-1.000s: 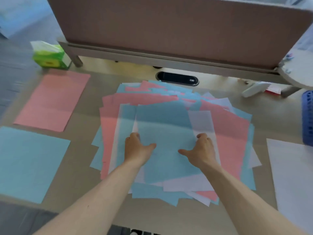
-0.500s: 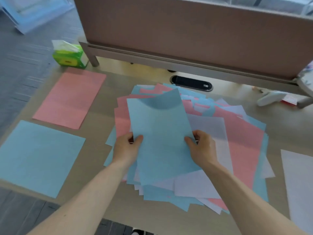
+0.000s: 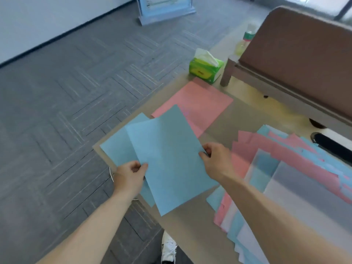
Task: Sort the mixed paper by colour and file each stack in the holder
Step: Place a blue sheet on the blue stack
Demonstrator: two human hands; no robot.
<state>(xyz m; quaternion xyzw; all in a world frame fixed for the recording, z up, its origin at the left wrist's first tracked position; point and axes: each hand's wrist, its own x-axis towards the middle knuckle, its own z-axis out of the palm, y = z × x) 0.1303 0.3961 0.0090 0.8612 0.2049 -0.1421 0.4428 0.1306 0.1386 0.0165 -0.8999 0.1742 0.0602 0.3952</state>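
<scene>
Blue sheet (image 3: 167,161) is hovering askew over the blue stack (image 3: 114,149) at the table's (image 3: 226,122) left edge, with the left hand (image 3: 129,178) and right hand (image 3: 215,161) pinching its sides, so it is likely risking a crooked landing or a slide onto the floor.

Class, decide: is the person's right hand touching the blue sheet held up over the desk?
Touching. The head view shows the right hand pinching the blue sheet at its right edge.
</scene>
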